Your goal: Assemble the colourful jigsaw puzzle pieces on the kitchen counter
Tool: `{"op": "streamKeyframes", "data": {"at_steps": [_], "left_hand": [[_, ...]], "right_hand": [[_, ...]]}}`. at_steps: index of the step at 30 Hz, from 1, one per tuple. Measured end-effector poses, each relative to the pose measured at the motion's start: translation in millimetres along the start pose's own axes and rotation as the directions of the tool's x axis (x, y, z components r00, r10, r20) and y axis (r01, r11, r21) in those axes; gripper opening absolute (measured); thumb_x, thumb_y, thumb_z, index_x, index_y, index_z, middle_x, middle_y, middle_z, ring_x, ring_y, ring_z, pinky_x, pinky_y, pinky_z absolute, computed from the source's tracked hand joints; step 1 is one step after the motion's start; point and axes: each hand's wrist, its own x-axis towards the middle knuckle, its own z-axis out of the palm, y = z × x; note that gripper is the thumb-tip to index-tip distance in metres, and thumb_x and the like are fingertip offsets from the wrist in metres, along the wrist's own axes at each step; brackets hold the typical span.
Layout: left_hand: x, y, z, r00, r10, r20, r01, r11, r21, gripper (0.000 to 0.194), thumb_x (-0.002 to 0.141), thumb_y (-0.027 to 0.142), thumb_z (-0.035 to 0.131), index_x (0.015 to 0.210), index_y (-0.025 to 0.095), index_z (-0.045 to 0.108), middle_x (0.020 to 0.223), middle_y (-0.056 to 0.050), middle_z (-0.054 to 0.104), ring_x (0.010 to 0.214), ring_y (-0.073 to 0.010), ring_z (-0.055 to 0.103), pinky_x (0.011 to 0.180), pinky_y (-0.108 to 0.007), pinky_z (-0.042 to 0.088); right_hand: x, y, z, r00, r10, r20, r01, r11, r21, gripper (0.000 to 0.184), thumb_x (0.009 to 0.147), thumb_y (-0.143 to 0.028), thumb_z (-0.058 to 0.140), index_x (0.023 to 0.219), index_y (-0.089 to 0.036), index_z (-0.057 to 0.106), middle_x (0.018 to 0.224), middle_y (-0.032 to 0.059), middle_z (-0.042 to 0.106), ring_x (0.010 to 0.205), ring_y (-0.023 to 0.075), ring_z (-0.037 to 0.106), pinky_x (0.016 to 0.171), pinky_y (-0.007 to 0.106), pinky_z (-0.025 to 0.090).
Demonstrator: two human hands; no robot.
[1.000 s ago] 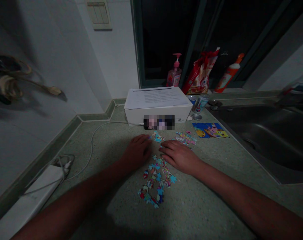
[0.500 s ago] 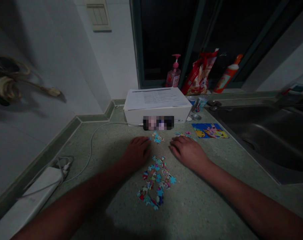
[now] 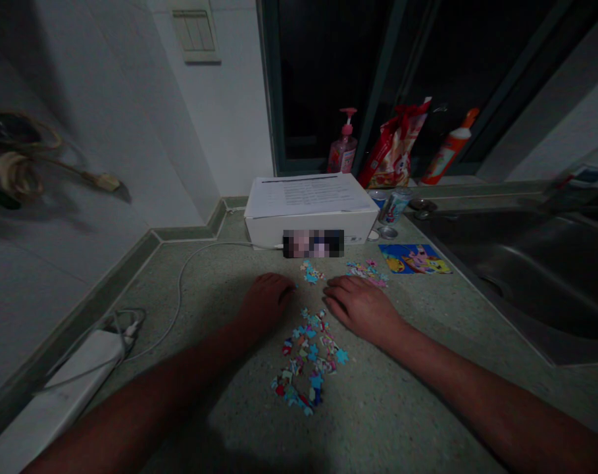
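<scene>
My left hand hovers low over or rests on the counter, fingers curled, with a tiny blue speck at its fingertips that looks like the edge of a jigsaw piece. To its right, my right hand lies palm down, fingers stretched and thumb apart, with nothing visible in it. Between and beyond the hands sits a small cluster of jigsaw pieces. Another group of pieces lies just past my right knuckles. Nearer me, a larger scatter of loose pieces spreads across the counter.
A white box with a printed sheet stands behind, a phone with a blurred screen leaning on it. A colourful cartoon picture card lies right, near the steel sink. A cable runs to the white power strip at left.
My right hand has shifted left and slightly toward me, uncovering more of the pieces behind it. My left hand has drawn slightly nearer to me, the blue speck moving with it.
</scene>
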Motion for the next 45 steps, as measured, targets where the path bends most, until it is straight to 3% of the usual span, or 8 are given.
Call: {"op": "streamKeyframes", "data": {"at_steps": [3,9,16,21,29,45], "left_hand": [[0,0,0.9,1.000,-0.013,-0.002,0.013,1.000,-0.008,0.023,0.105,0.013,0.060,0.113,0.026,0.077,0.115,-0.005,0.082,0.111,-0.0255,0.074,0.106,-0.047,0.059],[0,0,2.8,0.999,0.049,0.016,-0.049,0.999,-0.012,0.019,0.104,0.019,0.068,0.120,0.021,0.077,0.120,-0.006,0.082,0.115,-0.0267,0.073,0.110,-0.046,0.056],[1,-2,5.1,0.997,0.071,0.017,-0.071,0.997,-0.004,0.007,0.103,0.018,0.071,0.104,0.021,0.077,0.108,-0.004,0.082,0.107,-0.0248,0.073,0.104,-0.043,0.057],[1,0,5.4,0.999,0.040,-0.020,-0.040,0.999,0.005,0.013,0.102,0.016,0.068,0.111,0.020,0.077,0.111,-0.006,0.081,0.109,-0.0257,0.073,0.105,-0.045,0.059],[1,3,2.6,0.999,0.042,0.010,-0.042,0.999,-0.013,0.022,0.103,0.011,0.061,0.116,0.020,0.077,0.113,-0.008,0.081,0.111,-0.0262,0.073,0.107,-0.046,0.058],[0,2,4.5,0.999,0.047,0.000,-0.047,0.998,-0.035,0.026,0.098,0.009,0.063,0.119,0.020,0.075,0.113,-0.009,0.079,0.112,-0.0275,0.072,0.106,-0.048,0.058]], "right_hand": [[0,-1,0,1.000,-0.011,-0.012,0.011,1.000,0.010,0.021,0.109,-0.026,0.062,0.113,-0.023,0.082,0.117,0.0112,0.083,0.109,0.0297,0.077,0.100,0.047,0.060],[2,-4,0,0.999,-0.034,-0.005,0.034,0.999,0.024,0.021,0.108,-0.024,0.062,0.112,-0.023,0.082,0.116,0.0119,0.082,0.109,0.0306,0.077,0.099,0.049,0.061],[2,-6,3,0.999,-0.033,0.008,0.033,0.999,0.015,0.020,0.109,-0.025,0.062,0.113,-0.020,0.081,0.116,0.0119,0.082,0.109,0.0301,0.076,0.099,0.048,0.060],[2,-7,4,0.999,-0.034,0.016,0.033,0.999,0.024,0.021,0.109,-0.025,0.060,0.113,-0.022,0.081,0.117,0.0114,0.082,0.110,0.0300,0.076,0.100,0.047,0.060],[5,-11,-4,0.997,-0.006,0.077,0.004,1.000,0.026,0.023,0.110,-0.023,0.060,0.113,-0.018,0.082,0.118,0.0121,0.082,0.112,0.0297,0.076,0.104,0.046,0.058],[4,-10,1,0.999,-0.024,0.026,0.023,0.999,0.045,0.022,0.108,-0.023,0.061,0.113,-0.023,0.082,0.117,0.0115,0.082,0.111,0.0303,0.076,0.101,0.048,0.060]]}}
